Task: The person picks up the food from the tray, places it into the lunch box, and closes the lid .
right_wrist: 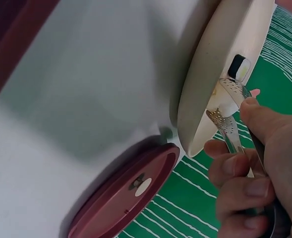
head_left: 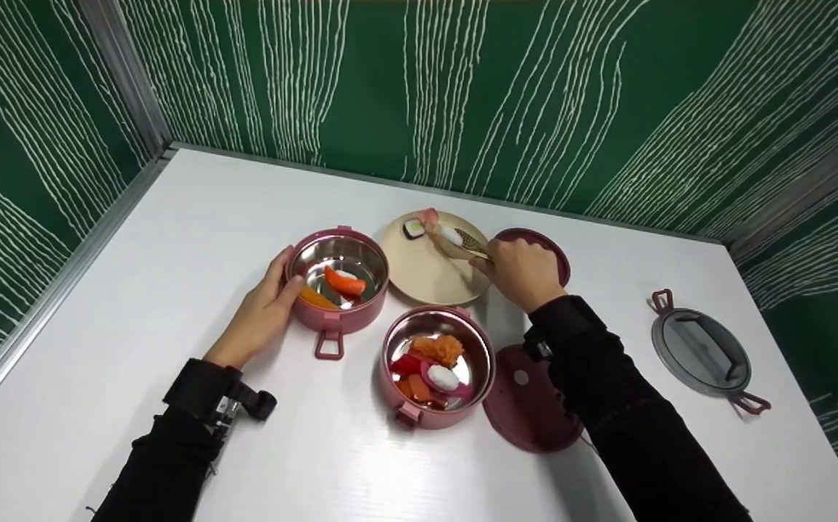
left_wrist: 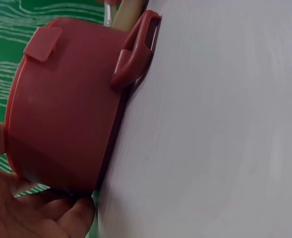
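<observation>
My left hand [head_left: 263, 312] holds the side of a pink steel-lined pot [head_left: 364, 317], thumb near its rim and fingers along the outer wall. Inside that pot lie an orange-topped sushi piece [head_left: 345, 283] and a yellow-orange piece [head_left: 316, 298]. In my right hand [head_left: 528, 272] are metal tongs [right_wrist: 230, 130] with perforated tips, reaching over a beige plate [head_left: 426, 272]. Between the tips is a white, pink-tailed piece that looks like shrimp sushi [head_left: 450, 233], partly covered by the tongs. A sushi roll [head_left: 413, 229] sits beside it on the plate.
A second pink pot [head_left: 442, 419] in front holds several food pieces. Right of it lies a dark red lid [head_left: 528, 406], partly under my right forearm. Another dark red lid [head_left: 562, 262] is behind my right hand. A grey handled lid [head_left: 705, 348] lies far right.
</observation>
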Demonstrator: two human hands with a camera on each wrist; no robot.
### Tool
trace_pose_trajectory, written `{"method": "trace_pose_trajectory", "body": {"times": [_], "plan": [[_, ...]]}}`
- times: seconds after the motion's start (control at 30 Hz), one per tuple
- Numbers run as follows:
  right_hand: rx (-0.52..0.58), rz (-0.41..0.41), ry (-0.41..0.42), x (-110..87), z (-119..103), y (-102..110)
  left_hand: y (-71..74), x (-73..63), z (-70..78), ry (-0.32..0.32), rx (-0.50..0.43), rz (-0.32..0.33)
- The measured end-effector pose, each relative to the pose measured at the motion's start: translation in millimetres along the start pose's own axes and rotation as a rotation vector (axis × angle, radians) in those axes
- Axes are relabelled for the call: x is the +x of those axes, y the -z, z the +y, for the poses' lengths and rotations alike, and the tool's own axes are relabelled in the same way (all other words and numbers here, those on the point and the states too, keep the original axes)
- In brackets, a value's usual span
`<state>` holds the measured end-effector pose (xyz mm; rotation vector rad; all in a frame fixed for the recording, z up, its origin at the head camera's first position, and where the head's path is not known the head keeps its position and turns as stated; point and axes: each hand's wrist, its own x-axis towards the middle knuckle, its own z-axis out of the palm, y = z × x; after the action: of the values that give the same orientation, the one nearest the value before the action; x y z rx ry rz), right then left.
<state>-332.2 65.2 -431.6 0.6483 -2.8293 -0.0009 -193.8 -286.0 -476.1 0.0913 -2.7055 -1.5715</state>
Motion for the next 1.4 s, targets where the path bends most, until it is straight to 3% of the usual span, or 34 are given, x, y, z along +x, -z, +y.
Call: {"method": "trace_pose_trajectory", "body": {"times": [0.23, 0.53, 1.4], "plan": [[0.062, 0.019, 0.012, -3.3, 4.7, -0.9, -0.4, 0.5, 0.4, 0.004, -0.001, -0.005], [0.097, -0.069, -0.039, -4.3, 7.9, 0.5, -0.3, 1.0, -1.6, -0.025, -0.023, -0.005], [0.192, -0.079, -0.054, -8.1, 8.2, 9.6, 0.0, 0.3, -2.9, -0.008, -0.007, -0.013]]}}
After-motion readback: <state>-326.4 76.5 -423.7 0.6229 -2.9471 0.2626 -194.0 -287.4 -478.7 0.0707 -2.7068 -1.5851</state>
